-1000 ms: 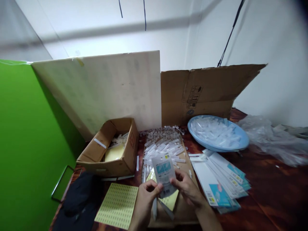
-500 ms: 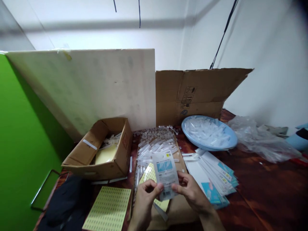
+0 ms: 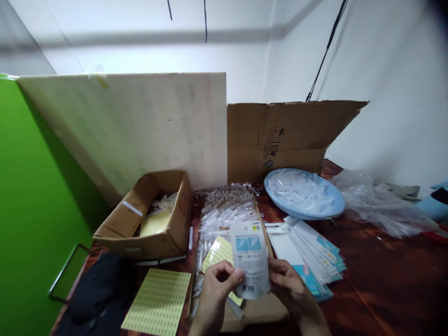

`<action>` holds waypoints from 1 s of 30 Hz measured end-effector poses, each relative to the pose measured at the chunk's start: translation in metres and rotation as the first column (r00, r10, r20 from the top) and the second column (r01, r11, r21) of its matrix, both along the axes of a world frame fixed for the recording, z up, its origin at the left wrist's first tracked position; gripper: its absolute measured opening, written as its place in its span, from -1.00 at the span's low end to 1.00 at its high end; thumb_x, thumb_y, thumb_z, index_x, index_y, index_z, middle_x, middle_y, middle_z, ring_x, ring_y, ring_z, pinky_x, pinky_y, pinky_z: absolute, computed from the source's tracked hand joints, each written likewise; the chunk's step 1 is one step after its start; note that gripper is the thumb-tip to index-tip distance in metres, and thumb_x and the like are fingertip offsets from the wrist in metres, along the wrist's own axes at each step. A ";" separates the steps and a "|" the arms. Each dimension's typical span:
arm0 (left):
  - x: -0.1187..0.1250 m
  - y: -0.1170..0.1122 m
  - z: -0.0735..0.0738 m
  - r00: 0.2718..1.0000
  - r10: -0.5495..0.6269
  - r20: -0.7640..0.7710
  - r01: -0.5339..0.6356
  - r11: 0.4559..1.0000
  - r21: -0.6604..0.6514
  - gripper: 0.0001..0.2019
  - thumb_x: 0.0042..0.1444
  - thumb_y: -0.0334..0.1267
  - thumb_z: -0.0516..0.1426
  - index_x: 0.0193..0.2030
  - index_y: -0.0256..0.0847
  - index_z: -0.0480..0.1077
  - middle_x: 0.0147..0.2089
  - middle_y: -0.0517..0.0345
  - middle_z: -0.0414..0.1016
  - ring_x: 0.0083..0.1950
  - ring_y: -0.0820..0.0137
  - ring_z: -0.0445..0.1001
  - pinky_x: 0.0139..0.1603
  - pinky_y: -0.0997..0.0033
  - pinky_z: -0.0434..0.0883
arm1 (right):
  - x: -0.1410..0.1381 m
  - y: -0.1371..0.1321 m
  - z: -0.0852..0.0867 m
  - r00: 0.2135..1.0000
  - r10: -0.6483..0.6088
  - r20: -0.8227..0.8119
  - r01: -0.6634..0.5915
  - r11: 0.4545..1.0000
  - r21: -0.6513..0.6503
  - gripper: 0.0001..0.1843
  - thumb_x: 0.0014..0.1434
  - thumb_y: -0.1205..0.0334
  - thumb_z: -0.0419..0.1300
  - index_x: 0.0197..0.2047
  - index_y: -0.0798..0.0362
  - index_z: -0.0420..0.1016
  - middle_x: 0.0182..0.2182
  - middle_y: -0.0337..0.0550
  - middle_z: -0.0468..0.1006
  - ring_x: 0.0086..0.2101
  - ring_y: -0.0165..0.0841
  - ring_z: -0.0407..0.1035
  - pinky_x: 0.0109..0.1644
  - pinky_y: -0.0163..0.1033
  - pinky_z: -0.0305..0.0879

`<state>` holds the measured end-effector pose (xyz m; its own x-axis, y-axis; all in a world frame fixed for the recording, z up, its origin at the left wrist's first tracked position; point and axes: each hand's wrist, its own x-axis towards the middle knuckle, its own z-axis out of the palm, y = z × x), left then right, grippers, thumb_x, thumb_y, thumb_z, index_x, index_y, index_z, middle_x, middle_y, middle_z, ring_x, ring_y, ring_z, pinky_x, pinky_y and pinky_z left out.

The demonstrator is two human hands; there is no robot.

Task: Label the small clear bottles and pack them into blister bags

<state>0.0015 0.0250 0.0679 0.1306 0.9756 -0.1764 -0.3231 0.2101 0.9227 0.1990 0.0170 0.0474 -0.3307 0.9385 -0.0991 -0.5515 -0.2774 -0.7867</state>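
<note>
A white printed packet (image 3: 250,261) with two blue pictures and a barcode stands upright between my hands. My left hand (image 3: 219,287) pinches its lower left edge between thumb and fingers. At the lower right edge, my right hand (image 3: 287,282) grips the packet, its fingertips partly hidden behind it. Behind the packet lies a yellow sticker sheet (image 3: 219,252), partly covered, on a cardboard piece (image 3: 259,312) that also bears many clear plastic tubes (image 3: 227,212). To the right is a fanned stack of white and blue packets (image 3: 308,256).
An open cardboard box (image 3: 140,242) stands at left, another yellow sticker sheet (image 3: 157,298) before it, beside a black cloth (image 3: 98,294). At back right are a blue basin (image 3: 338,200) of clear plastic pieces and a crumpled plastic bag (image 3: 381,205). A cardboard panel (image 3: 294,130) rises behind.
The packet has shifted slightly right and down, turning more upright. My right hand has moved right with it, its fingers now more behind the edge.
</note>
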 end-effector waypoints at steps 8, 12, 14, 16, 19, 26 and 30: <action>0.004 0.001 -0.010 0.961 -0.067 -0.269 0.087 0.994 0.062 -0.47 -0.06 0.22 0.31 -0.56 -0.31 0.50 -0.63 0.14 0.44 -0.60 0.45 0.38 -0.55 0.53 0.30 | -0.011 0.009 -0.013 0.949 -0.265 0.171 0.239 0.958 0.158 -0.54 0.16 -0.01 0.34 0.08 0.02 0.54 -0.13 0.04 0.67 -0.12 -0.12 0.55 -0.06 -0.10 0.45; 0.005 0.003 -0.015 0.975 -0.120 -0.185 0.123 0.992 0.003 -0.28 0.00 0.41 0.13 -0.36 -0.36 0.61 -0.53 0.00 0.55 -0.59 0.37 0.47 -0.56 0.44 0.40 | 0.016 -0.001 -0.031 0.531 -0.581 0.617 0.288 0.808 0.514 -0.36 0.27 -0.29 0.04 -0.19 0.14 0.62 -0.52 -0.12 0.63 -0.52 -0.31 0.51 -0.51 -0.30 0.43; -0.001 0.006 -0.019 0.979 -0.064 -0.192 0.066 0.998 0.001 -0.31 0.03 0.37 0.15 -0.31 -0.36 0.63 -0.50 -0.01 0.56 -0.54 0.36 0.50 -0.52 0.43 0.43 | 0.033 -0.012 -0.037 0.444 -0.636 0.631 0.300 0.769 0.565 -0.20 0.26 -0.43 -0.21 -0.36 0.03 0.60 -0.69 -0.27 0.46 -0.73 -0.41 0.30 -0.74 -0.35 0.22; -0.009 0.010 -0.024 0.973 -0.044 -0.225 0.048 0.999 0.012 -0.34 0.06 0.34 0.15 -0.30 -0.35 0.64 -0.52 0.01 0.55 -0.53 0.35 0.49 -0.50 0.43 0.44 | 0.044 -0.019 -0.039 0.648 -0.606 0.462 0.420 0.790 0.447 -0.20 0.21 -0.50 -0.24 -0.45 -0.06 0.54 -0.71 -0.31 0.38 -0.77 -0.44 0.18 -0.79 -0.37 0.10; -0.024 0.012 -0.034 0.940 -0.015 -0.342 0.047 0.995 0.088 -0.37 0.13 0.29 0.12 -0.34 -0.33 0.64 -0.56 0.05 0.52 -0.52 0.36 0.46 -0.47 0.44 0.41 | 0.047 -0.016 -0.035 0.855 -0.499 0.144 0.480 0.865 0.148 -0.49 0.17 -0.35 0.15 -0.41 -0.07 0.55 -0.57 -0.27 0.48 -0.62 -0.42 0.32 -0.62 -0.37 0.25; -0.050 -0.001 -0.043 0.716 0.053 -0.696 0.193 0.943 0.271 -0.60 0.32 0.01 0.06 -0.30 -0.20 0.60 -0.41 0.10 0.56 -0.34 0.32 0.52 -0.29 0.45 0.41 | 0.040 0.024 -0.038 0.553 -0.465 0.692 0.298 0.885 0.357 -0.71 0.20 -0.01 0.26 -0.26 0.04 0.62 -0.35 -0.09 0.62 -0.35 -0.21 0.46 -0.27 -0.21 0.38; -0.062 -0.011 -0.061 0.554 0.072 -0.830 0.472 0.794 0.384 -0.86 0.26 -0.21 0.16 -0.21 -0.13 0.56 -0.28 0.10 0.60 -0.26 0.34 0.55 -0.24 0.49 0.43 | 0.031 0.052 -0.046 0.264 -0.509 0.819 -0.016 0.847 0.532 -0.78 0.27 0.22 0.11 -0.18 -0.01 0.60 -0.23 -0.06 0.63 -0.20 -0.17 0.49 -0.09 -0.16 0.38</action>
